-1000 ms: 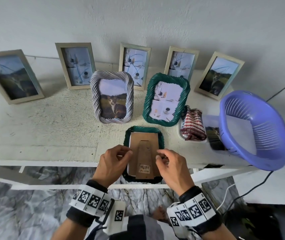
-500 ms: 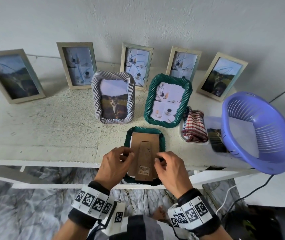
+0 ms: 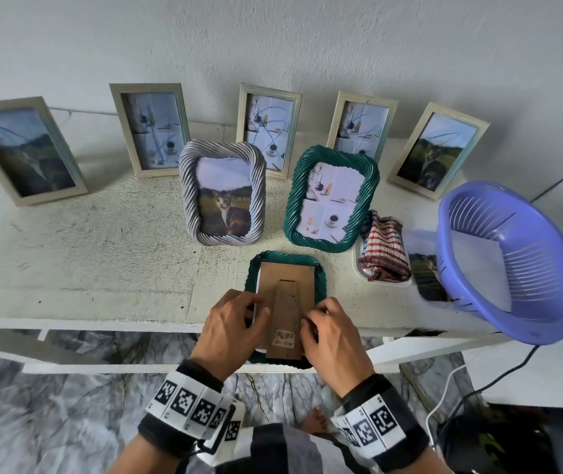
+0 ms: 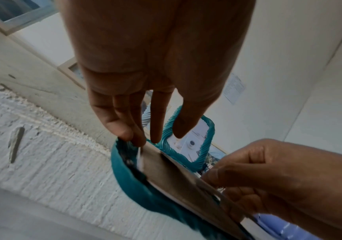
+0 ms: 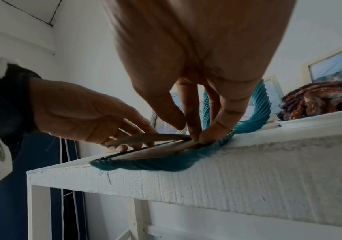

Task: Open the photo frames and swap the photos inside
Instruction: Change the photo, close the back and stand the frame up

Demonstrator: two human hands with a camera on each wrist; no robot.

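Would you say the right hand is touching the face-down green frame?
Touching. In the right wrist view, the right hand's fingertips press down at the face-down green frame's edge, beside its cardboard backing.

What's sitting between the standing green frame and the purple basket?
In the head view, a red checked cloth on a white tray, then a loose cat photo partly tucked under the purple basket.

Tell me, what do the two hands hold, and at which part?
Both hold the brown cardboard backing of the face-down green frame: left hand at its left edge, right hand at its right.
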